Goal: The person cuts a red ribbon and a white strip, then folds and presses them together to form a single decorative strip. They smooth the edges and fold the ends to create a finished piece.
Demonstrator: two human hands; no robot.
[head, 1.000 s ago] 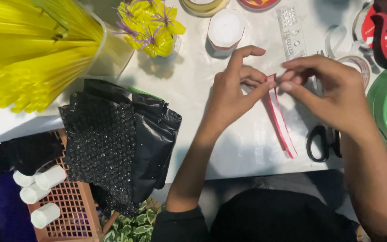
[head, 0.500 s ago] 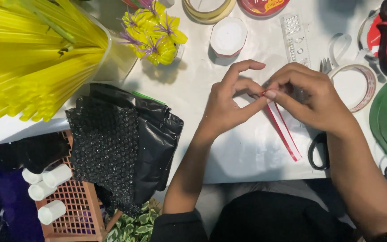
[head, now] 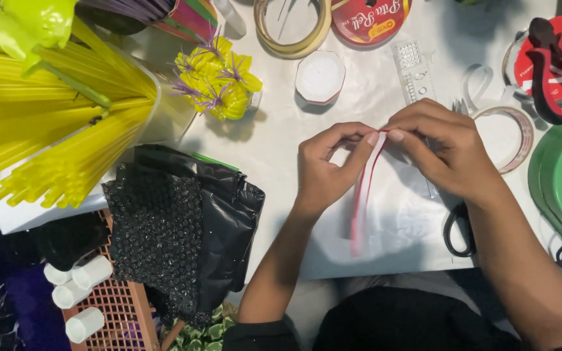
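Both hands, left [head: 325,170] and right [head: 447,153], pinching the top of a red strip [head: 363,198] at frame centre. Best kept taut, fingertips close, clear of the scissors [head: 458,229] on the counter [head: 281,140].

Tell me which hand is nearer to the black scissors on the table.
Right. The right hand lies just above the black scissors, its wrist beside the handles. The left hand sits further off to their left, across the red strip both hands pinch.
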